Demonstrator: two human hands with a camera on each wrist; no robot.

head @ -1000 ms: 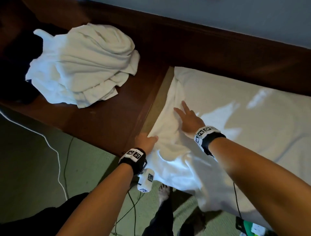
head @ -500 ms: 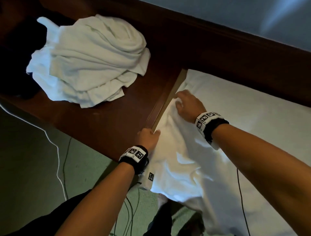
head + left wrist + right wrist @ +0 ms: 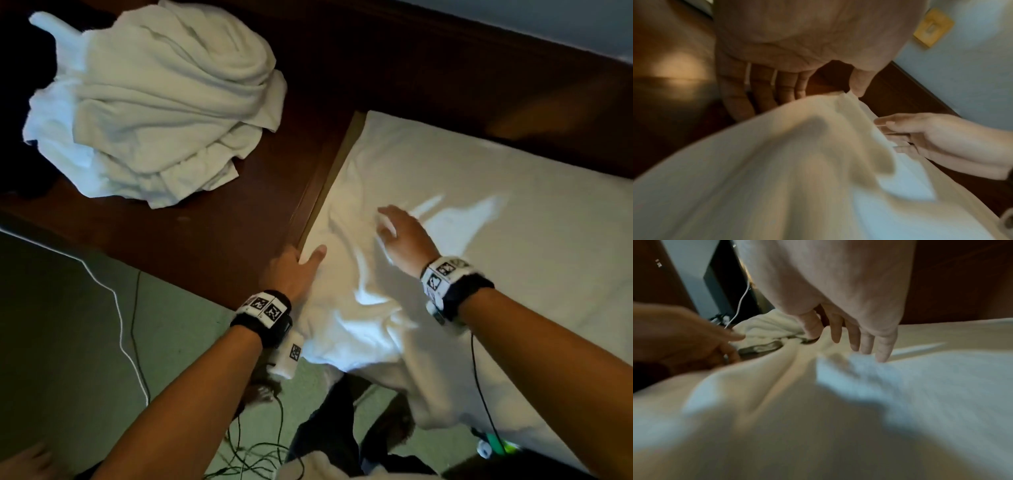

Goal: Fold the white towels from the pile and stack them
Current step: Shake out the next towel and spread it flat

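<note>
On both wristbands [image 3: 265, 306], square black-and-white markers.

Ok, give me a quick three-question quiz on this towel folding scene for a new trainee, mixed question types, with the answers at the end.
1. True or false: the right hand lies with straight fingers on the spread towel.
2. Where does the pile of unfolded towels sit? A) on the green floor B) on the dark wooden surface left of the spread towel C) on top of the spread towel
3. Fill in: the left hand rests at the spread towel's ____ edge, beside the wooden surface.

Key: 1 true; 2 B; 3 left
</note>
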